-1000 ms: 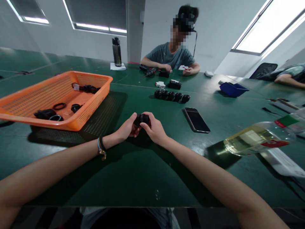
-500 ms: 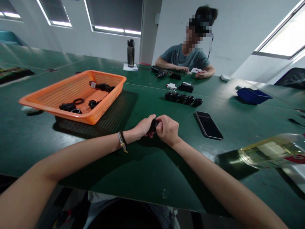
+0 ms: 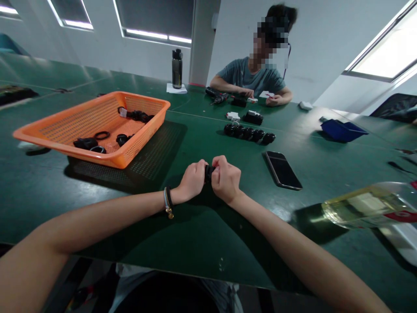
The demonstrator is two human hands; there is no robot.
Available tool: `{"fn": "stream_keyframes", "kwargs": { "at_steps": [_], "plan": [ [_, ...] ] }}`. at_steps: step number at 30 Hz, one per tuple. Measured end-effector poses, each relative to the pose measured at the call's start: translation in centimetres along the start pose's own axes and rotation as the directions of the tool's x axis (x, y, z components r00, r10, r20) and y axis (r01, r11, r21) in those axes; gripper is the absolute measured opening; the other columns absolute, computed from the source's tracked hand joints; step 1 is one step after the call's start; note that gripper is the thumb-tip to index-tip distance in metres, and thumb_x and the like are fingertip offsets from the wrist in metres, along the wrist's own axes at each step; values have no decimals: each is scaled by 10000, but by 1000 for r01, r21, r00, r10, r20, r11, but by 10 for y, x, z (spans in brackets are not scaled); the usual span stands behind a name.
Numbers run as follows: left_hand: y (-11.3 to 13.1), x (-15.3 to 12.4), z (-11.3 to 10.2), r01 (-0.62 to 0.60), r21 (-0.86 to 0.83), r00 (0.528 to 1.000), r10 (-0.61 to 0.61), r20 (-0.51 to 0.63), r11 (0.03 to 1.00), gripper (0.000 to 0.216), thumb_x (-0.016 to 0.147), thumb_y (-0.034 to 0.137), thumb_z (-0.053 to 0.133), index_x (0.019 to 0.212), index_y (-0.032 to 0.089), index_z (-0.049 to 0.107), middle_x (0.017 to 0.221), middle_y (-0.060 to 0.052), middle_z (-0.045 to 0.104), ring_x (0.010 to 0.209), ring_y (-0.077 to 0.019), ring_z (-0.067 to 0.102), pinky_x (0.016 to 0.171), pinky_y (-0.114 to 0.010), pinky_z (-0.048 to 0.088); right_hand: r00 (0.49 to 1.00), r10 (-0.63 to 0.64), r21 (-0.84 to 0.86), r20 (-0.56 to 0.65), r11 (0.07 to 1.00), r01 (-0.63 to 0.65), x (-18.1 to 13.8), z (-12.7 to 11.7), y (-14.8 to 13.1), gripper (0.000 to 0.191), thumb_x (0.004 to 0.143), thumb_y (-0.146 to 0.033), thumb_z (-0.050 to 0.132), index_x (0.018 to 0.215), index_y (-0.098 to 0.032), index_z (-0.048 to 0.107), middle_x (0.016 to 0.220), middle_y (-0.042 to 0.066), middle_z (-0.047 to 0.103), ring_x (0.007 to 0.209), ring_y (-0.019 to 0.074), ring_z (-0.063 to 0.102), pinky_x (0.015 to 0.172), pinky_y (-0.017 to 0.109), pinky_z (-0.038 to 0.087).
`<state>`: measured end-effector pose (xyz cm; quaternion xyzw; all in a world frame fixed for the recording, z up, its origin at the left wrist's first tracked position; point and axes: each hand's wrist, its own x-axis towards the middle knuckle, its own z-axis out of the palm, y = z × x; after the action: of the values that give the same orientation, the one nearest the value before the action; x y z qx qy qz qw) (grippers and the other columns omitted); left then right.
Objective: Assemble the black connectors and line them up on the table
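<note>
Above the green table (image 3: 182,234), both my hands meet around a small black part (image 3: 209,173). My left hand (image 3: 193,180) is closed on its left side, and my right hand (image 3: 225,177) grips it from the right with curled fingers. Only a narrow strip of the part shows between them, so its exact kind is hidden. Beyond my hands lies a row of several round, glossy black parts (image 3: 249,133). To the left, an orange basket (image 3: 143,145) holds black round pieces, a black ring (image 3: 102,135) and a dark bundle (image 3: 138,115).
A phone (image 3: 282,170) lies right of my hands, near a bottle of yellowish liquid (image 3: 365,204). Farther off are a blue tray (image 3: 343,130), a drill (image 3: 216,95), white and black parts (image 3: 253,117) and a dark water bottle (image 3: 177,69). A co-worker (image 3: 249,78) sits opposite, handling small things.
My left hand has turned, its fingers now curled more closely against the black part. My right hand keeps its grip. The whole view has shifted slightly.
</note>
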<state>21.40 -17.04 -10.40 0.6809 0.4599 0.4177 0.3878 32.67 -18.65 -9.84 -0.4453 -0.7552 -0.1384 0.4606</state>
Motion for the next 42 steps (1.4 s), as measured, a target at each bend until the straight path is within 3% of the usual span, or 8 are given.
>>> {"fn": "stream_keyframes", "kwargs": {
  "at_steps": [10, 19, 25, 29, 33, 37, 39, 42],
  "plan": [
    [11, -6, -6, -101, 227, 994, 107, -16, 969, 368, 839, 209, 166, 576, 191, 422, 521, -2, 442, 523, -140, 434, 517, -242, 333, 987, 160, 38, 29, 986, -161, 2, -3, -9, 126, 749, -166, 268, 656, -213, 339, 485, -46, 373, 397, 92, 348, 447, 225, 261],
    [16, -3, -12, -224, 453, 971, 235, 32, 863, 354, 830, 202, 177, 686, 178, 500, 603, -26, 525, 561, -153, 465, 562, -257, 306, 894, 446, 167, 46, 879, -447, 2, 3, -13, 159, 753, -164, 250, 617, -225, 304, 499, -27, 367, 458, 128, 360, 474, 253, 257],
    [15, -4, -17, -342, 466, 936, 342, 88, 816, 359, 836, 244, 168, 713, 172, 498, 602, -34, 505, 548, -165, 461, 568, -267, 288, 861, 504, 228, 68, 832, -505, 2, 5, -15, 181, 769, -176, 261, 600, -228, 296, 510, -28, 361, 476, 130, 362, 485, 250, 281],
    [13, 1, -15, -307, 427, 950, 302, 81, 850, 337, 832, 260, 182, 688, 181, 477, 589, -18, 473, 555, -158, 448, 569, -260, 290, 849, 520, 236, 89, 818, -525, -1, 8, -12, 188, 785, -186, 254, 606, -227, 295, 515, -31, 368, 477, 124, 377, 485, 241, 294],
    [9, 8, -10, -182, 282, 983, 167, 79, 942, 315, 832, 302, 227, 645, 185, 452, 604, 0, 466, 593, -145, 459, 573, -239, 322, 895, 441, 157, 72, 881, -447, -2, 10, 1, 171, 778, -179, 248, 631, -223, 323, 503, -38, 374, 455, 116, 384, 466, 232, 278],
    [9, 11, -9, -69, 100, 996, 62, 70, 993, 367, 839, 362, 247, 594, 176, 446, 546, 16, 453, 534, -123, 447, 519, -222, 337, 988, 148, 61, 40, 987, -150, -1, 4, 14, 139, 784, -184, 292, 682, -209, 383, 513, -38, 421, 429, 100, 382, 461, 225, 288],
    [11, 9, -10, 16, 46, 995, -20, 97, 999, 419, 844, 376, 246, 535, 170, 439, 450, 27, 417, 446, -109, 422, 477, -220, 333, 1000, -7, 36, 20, 999, 7, 0, 0, 16, 126, 786, -181, 319, 693, -203, 402, 534, -25, 460, 445, 98, 402, 468, 221, 306],
    [16, 6, -10, 181, -14, 968, -176, 178, 983, 476, 851, 388, 239, 470, 168, 422, 357, 30, 391, 340, -91, 385, 406, -213, 314, 989, -145, 16, -10, 989, 145, -1, -5, 17, 111, 776, -180, 337, 708, -200, 422, 557, -11, 494, 472, 103, 432, 484, 223, 332]
  ]
}}
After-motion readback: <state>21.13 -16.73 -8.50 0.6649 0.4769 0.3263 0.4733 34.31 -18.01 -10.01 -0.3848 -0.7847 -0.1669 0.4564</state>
